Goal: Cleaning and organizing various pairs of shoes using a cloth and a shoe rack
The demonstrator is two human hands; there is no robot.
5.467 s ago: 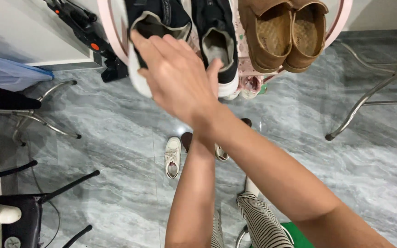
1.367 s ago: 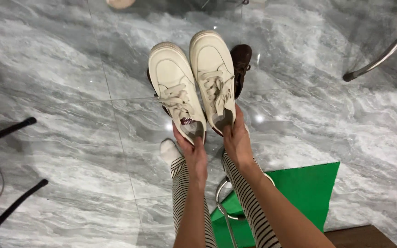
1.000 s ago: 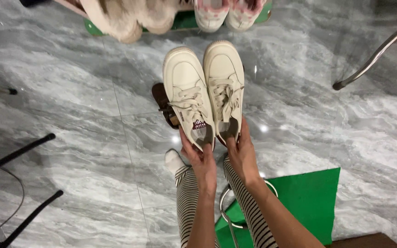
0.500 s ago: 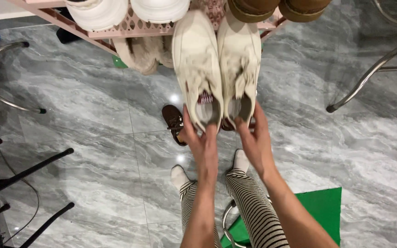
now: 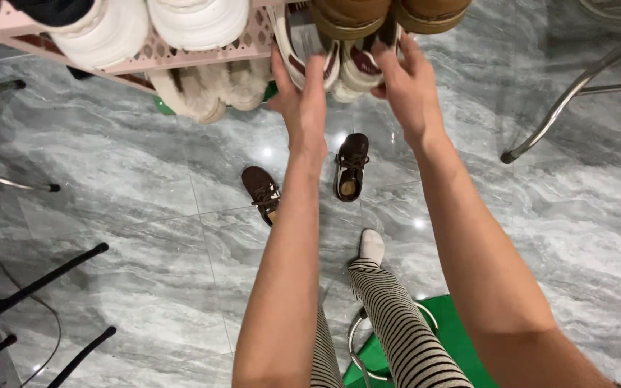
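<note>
The pair of cream sneakers (image 5: pixel 325 61) now sits at twelve o'clock, toes pushed into the pink shoe rack (image 5: pixel 203 54), under the brown loafers (image 5: pixel 389 13); a second and a half ago I held the pair low over the floor, so it has gone from lifted to nearly shelved. My left hand (image 5: pixel 300 93) is closed round the heel of the left sneaker, thumb inside the collar, and my right hand (image 5: pixel 407 86) pinches the heel of the other, fingers curled on its rim. At eleven o'clock on the rack rest white chunky shoes (image 5: pixel 152 21), with fluffy slippers (image 5: pixel 206 90) below. Down at six o'clock two dark brown shoes (image 5: pixel 310 176) lie apart on the grey marble floor (image 5: pixel 109 187), beside my striped trouser leg (image 5: pixel 397 323).
</note>
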